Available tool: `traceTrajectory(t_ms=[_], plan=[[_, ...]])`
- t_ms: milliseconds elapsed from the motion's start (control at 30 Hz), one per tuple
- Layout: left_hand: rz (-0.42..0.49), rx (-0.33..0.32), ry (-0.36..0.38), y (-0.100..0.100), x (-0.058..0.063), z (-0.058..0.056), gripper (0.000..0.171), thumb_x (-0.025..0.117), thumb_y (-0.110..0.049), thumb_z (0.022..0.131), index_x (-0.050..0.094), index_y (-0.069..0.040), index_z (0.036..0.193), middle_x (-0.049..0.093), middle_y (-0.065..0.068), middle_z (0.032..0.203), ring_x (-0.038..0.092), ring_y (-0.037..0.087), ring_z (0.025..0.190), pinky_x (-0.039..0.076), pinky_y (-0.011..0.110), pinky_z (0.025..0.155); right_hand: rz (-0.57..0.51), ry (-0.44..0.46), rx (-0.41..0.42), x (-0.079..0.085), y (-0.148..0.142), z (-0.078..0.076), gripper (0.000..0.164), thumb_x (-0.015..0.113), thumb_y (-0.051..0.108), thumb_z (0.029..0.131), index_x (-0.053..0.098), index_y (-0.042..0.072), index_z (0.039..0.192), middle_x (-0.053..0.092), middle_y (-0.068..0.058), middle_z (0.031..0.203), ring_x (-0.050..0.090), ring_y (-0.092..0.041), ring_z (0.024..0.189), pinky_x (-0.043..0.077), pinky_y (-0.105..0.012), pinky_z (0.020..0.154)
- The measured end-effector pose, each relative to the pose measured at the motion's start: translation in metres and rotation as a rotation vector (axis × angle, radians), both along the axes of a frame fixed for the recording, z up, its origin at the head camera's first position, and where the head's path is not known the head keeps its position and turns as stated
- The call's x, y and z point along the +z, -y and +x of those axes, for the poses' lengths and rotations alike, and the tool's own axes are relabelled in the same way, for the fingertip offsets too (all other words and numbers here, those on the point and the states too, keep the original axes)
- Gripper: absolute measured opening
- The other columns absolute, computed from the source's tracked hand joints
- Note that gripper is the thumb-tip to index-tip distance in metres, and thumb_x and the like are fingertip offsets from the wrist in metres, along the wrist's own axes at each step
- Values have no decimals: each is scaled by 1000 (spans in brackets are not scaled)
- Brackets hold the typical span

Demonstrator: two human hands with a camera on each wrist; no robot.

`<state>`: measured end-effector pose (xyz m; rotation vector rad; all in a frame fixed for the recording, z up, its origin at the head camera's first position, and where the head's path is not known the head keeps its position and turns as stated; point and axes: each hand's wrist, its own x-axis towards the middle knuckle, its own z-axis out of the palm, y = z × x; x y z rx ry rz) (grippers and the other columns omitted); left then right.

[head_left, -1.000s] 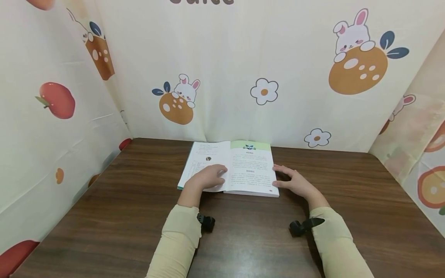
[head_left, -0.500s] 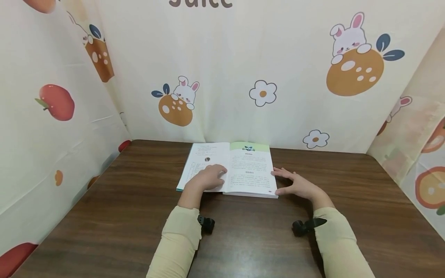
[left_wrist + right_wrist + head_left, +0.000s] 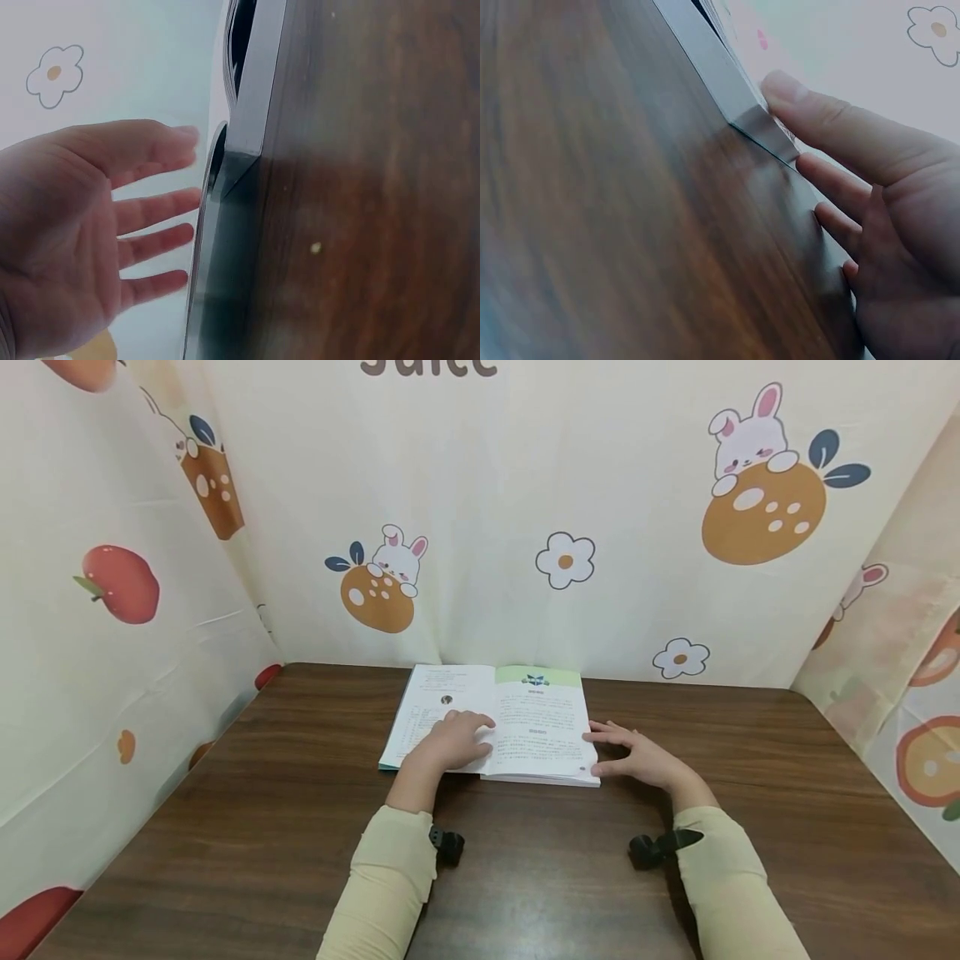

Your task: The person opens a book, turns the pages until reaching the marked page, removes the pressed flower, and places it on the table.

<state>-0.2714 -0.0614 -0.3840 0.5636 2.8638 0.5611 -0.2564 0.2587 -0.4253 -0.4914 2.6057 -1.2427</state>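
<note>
An open book (image 3: 537,718) with printed white pages and a green band atop its right page lies at the far side of the table. My left hand (image 3: 448,745) is over the left page near the spine, fingers relaxed and holding nothing. In the left wrist view, the left hand's fingertips (image 3: 178,234) reach the page surface. At the book's right edge is my right hand (image 3: 643,760), its thumb by the near corner and its fingers spread along the side. The right wrist view shows the thumb (image 3: 787,88) at the top of the page block (image 3: 761,124), with the other fingers beside it.
The brown wooden table (image 3: 225,827) stretches to both sides and in front of the book. Behind it hangs a printed curtain (image 3: 487,485) with rabbits, fruit and flowers. A black wrist camera (image 3: 448,847) sits on each forearm.
My right hand's thumb has slid toward the near right corner of the book. My left hand has shifted slightly right, toward the spine. The pages lie as before.
</note>
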Motion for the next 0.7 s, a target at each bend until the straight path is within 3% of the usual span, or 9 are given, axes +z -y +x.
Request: traceTrajectory(t_ms=[133, 267, 400, 600, 700], plan=[[45, -47, -68, -10, 4, 3, 34, 56, -35, 91, 59, -21, 122, 51, 3, 130, 39, 23, 118, 30, 43, 99, 12, 12, -50, -1, 3, 0, 54, 72, 39, 78, 60, 15, 124, 32, -9, 147, 7, -36, 138, 1, -64, 101], [76, -138, -119, -30, 7, 9, 37, 58, -43, 89, 61, -22, 119, 53, 1, 126, 41, 21, 115, 32, 40, 98, 25, 6, -82, 1, 5, 0, 49, 66, 43, 82, 62, 14, 122, 34, -10, 146, 12, -37, 137, 9, -65, 100], [8, -215, -164, -54, 5, 16, 42, 64, -48, 83, 61, -24, 118, 54, 0, 119, 44, 19, 109, 36, 36, 93, 33, -3, -88, 2, 5, 1, 47, 62, 44, 85, 62, 14, 122, 35, -10, 145, 15, -38, 136, 13, -65, 100], [-81, -223, -251, -75, 0, 23, 54, 71, -49, 76, 55, -24, 121, 50, 0, 113, 44, 17, 102, 39, 33, 86, 18, -15, -70, 4, 7, 2, 43, 60, 35, 89, 61, 9, 123, 35, -15, 144, 19, -41, 134, 19, -65, 98], [-97, -233, -307, -82, -3, 24, 51, 72, -46, 77, 54, -24, 119, 50, 0, 108, 43, 16, 98, 39, 31, 82, 23, -12, -77, 5, 7, 3, 44, 60, 38, 89, 61, 9, 123, 35, -16, 144, 21, -41, 133, 20, -64, 98]])
